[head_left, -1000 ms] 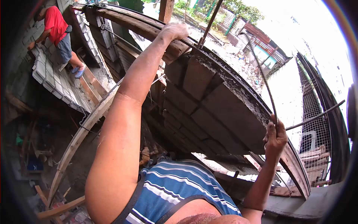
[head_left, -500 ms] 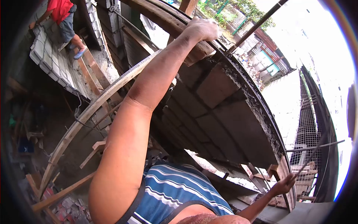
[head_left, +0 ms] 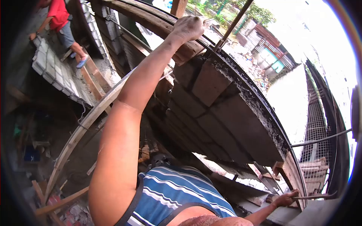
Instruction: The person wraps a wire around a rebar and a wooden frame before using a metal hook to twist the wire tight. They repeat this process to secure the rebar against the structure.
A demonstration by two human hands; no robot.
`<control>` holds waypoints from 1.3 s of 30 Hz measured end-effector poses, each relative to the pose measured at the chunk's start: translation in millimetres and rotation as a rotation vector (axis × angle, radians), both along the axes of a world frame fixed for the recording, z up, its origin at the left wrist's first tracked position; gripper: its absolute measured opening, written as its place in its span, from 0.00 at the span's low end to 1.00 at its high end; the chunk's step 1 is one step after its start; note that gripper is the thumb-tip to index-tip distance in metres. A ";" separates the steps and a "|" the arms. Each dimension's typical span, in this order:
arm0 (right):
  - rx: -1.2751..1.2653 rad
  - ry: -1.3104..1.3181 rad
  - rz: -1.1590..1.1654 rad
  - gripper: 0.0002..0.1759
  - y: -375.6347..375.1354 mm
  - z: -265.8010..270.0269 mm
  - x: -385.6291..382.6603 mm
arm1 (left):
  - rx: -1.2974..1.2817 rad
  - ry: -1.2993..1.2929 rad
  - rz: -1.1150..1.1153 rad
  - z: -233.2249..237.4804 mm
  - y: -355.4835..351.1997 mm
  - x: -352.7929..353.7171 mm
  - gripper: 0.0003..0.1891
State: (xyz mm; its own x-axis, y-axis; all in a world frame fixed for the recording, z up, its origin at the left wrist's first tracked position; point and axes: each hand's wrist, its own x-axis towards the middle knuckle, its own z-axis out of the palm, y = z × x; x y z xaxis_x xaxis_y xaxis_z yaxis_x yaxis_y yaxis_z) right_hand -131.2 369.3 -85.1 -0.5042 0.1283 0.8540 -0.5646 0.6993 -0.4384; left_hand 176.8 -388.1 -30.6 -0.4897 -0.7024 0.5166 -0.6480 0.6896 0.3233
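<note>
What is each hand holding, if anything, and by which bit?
The right hand holds a thin, dark metal rod near the end opposite its bent tip. Whether the left hand grips anything cannot be told.

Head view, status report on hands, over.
Right hand closed around thin dark metal rod. Left hand at brown wooden beam. Possible snag: straight dark metal bar higher in view.

Construction site: bare block wall (head_left: 230, 116), timber beam (head_left: 86, 121), rubble (head_left: 75, 214).
</note>
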 end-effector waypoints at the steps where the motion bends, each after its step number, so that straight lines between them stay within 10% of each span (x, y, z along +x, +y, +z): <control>1: 0.057 0.023 0.031 0.21 13.3 1.0 -12.6 | -0.160 0.109 -0.008 -4.8 -4.9 0.9 0.18; 7: 0.708 0.333 -0.301 0.18 125.5 -6.5 -111.9 | -0.698 0.742 0.049 10.1 66.7 13.1 0.10; 11: 0.904 0.364 -0.503 0.18 172.7 -5.8 -144.5 | -0.596 0.846 -0.203 8.9 212.0 -18.3 0.08; 15: 0.645 0.476 0.082 0.12 116.1 50.8 -107.5 | -0.545 0.542 -0.503 14.1 302.4 -75.9 0.10; 22: 0.704 0.477 0.220 0.11 123.4 70.1 -157.8 | -0.337 0.507 -0.347 24.7 294.2 -135.7 0.10; 29: 0.830 0.166 0.419 0.12 111.9 83.3 -177.8 | 0.129 -0.098 -0.120 10.5 288.3 -140.4 0.21; 39: 0.614 -0.161 0.648 0.07 83.4 48.4 -185.5 | -0.189 -0.140 -0.200 -7.2 266.3 -146.4 0.19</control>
